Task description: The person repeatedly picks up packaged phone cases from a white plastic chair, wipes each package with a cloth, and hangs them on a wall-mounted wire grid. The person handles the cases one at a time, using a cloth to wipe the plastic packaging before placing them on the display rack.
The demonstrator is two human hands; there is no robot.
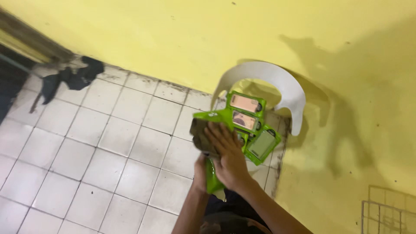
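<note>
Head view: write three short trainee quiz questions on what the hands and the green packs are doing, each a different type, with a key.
1. True or false: the right hand presses a dark cloth onto the green packs.
2. Multiple choice: what stands behind the packs? A) a white plastic chair B) a red bucket C) a wooden crate
3. Fill in: the left hand supports the green stack from ____.

Key: 1 true; 2 A; 3 below.
</note>
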